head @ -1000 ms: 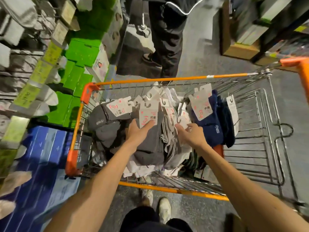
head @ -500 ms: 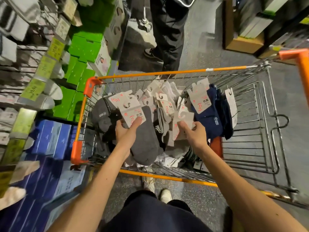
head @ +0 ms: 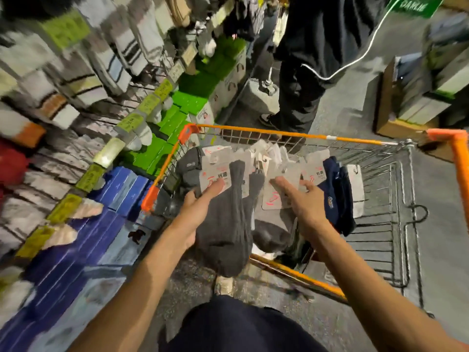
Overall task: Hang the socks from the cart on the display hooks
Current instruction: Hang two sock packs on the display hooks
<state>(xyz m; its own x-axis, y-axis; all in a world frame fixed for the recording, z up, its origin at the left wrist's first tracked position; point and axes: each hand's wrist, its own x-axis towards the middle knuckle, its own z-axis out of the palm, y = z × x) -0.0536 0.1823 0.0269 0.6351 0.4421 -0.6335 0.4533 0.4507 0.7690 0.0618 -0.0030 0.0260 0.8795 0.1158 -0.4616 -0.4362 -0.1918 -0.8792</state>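
The orange-rimmed wire cart stands in front of me, holding packs of socks with white card hangers. My left hand grips a pack of dark grey socks by its white card, lifted above the cart's near edge so the socks hang down. My right hand pinches the white card of another sock pack over the pile. Navy socks lie at the right of the pile. The display hooks with hanging socks fill the rack on the left, blurred.
Green boxes and blue boxes are stacked under the rack. Yellow price tags line the hook ends. A person in black trousers stands beyond the cart. Stacked boxes sit at the right. My shoe is below.
My left hand has lifted the grey sock pack up and toward me, out over the cart's near edge. My view has swung up and left, showing more of the rack.
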